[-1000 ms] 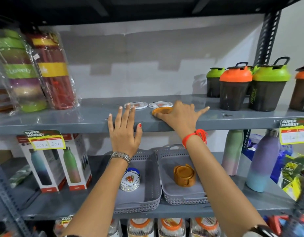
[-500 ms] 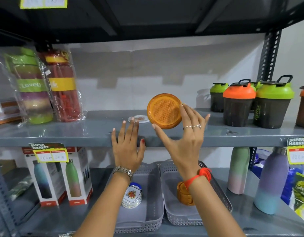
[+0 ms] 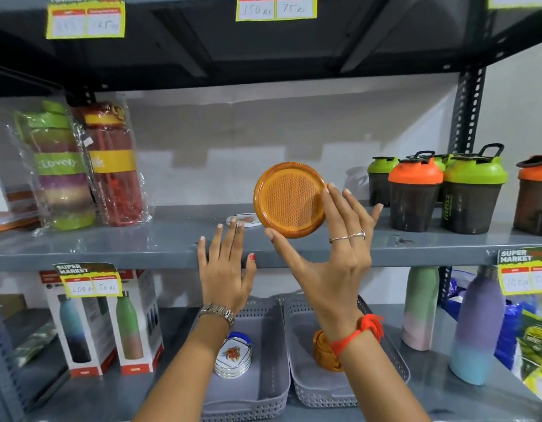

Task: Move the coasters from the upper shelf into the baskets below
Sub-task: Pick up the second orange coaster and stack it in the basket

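Note:
My right hand point(image 3: 330, 254) holds a round orange coaster point(image 3: 289, 200) upright by its rim, lifted above the upper shelf point(image 3: 111, 242). My left hand point(image 3: 225, 263) rests flat on the shelf's front edge, fingers spread, fingertips next to a white printed coaster point(image 3: 248, 219) lying on the shelf. Below stand two grey baskets. The left basket point(image 3: 263, 388) holds a stack of white printed coasters point(image 3: 233, 356). The right basket point(image 3: 382, 379) holds a stack of orange coasters point(image 3: 323, 350), partly hidden by my right wrist.
Wrapped bottles point(image 3: 81, 166) stand on the upper shelf at left, shaker bottles with green and orange lids point(image 3: 431, 190) at right. On the lower shelf are boxed bottles point(image 3: 105, 324) left of the baskets and pastel bottles point(image 3: 471, 324) right. A dark shelf is overhead.
My right hand picked the orange coaster off the upper shelf and raised it upright. My left hand stayed on the shelf edge. The camera tilted upward.

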